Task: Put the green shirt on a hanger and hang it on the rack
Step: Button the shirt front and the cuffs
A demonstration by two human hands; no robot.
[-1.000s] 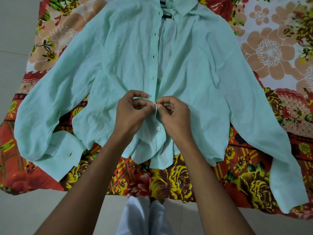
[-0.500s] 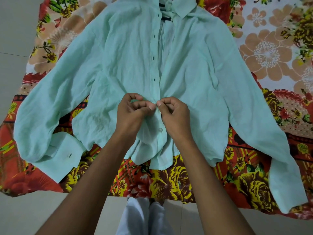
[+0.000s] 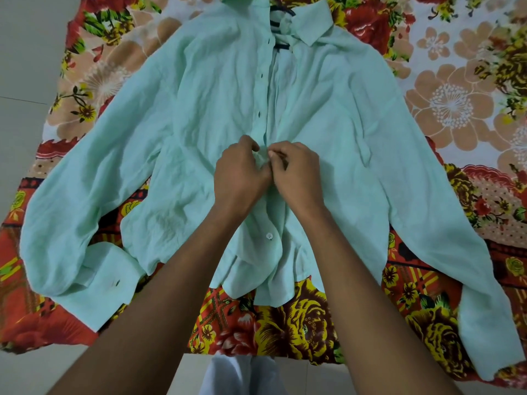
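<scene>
Shirt position: I see the green shirt [image 3: 199, 115] spread front-up on the floral bedsheet [image 3: 456, 104], sleeves flung out to both sides, collar at the far end.
Shirt versus fingers: the front placket runs right between the two hands, and both sets of fingertips meet on it about halfway down the shirt.
Hanger: a dark hanger [image 3: 281, 46] peeks out at the open neck, only a few short bars of it visible; the rest sits inside the shirt.
Hard to see: the spot under the fingertips is covered by knuckles, so I cannot tell whether a button is through its hole there.
Button below: one white button [image 3: 269, 236] shows lower on the placket, between my wrists, looking fastened.
Left hand: left hand [image 3: 241, 173] curled tight, fingers pinched on the left placket edge.
Right hand: right hand [image 3: 296, 172] also curled, thumb and forefinger nipped on the cloth at the right placket edge, touching the left hand's fingertips.
Cut off: the collar's left side runs out of view at the top.
</scene>
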